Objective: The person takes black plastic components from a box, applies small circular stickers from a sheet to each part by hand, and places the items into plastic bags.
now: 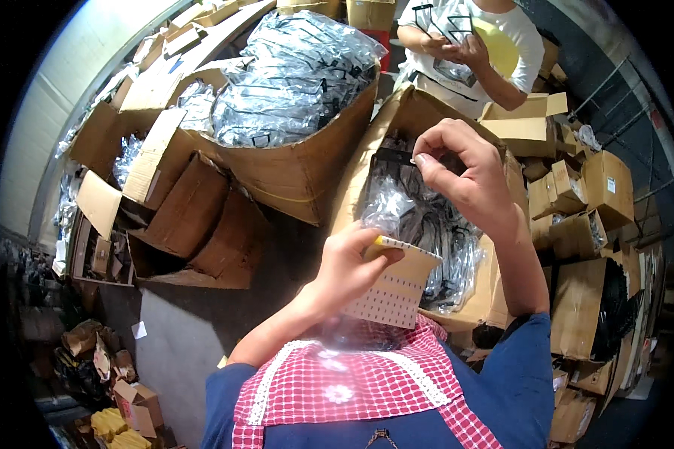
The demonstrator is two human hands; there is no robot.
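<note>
My left hand (354,263) pinches a cream sheet of small labels (393,288), printed with rows of tiny dark marks. The sheet hangs tilted in front of my apron, a yellow spot showing at its upper edge. Raised over an open carton (352,179), my right hand (460,168) has thumb and forefinger pressed together. A tiny pale bit shows at those fingertips, too small to name. Beside them is a flat black strip (392,156); whether I touch it I cannot tell. Clear plastic bags with black wire-like parts (445,266) fill the carton below my hands.
Left of my carton, a large carton (292,168) is heaped with bagged black parts (299,82). A co-worker (475,45) stands across, holding black wire frames (443,28). Open brown boxes (195,232) lie at the left, and stacked cartons (608,187) line the right.
</note>
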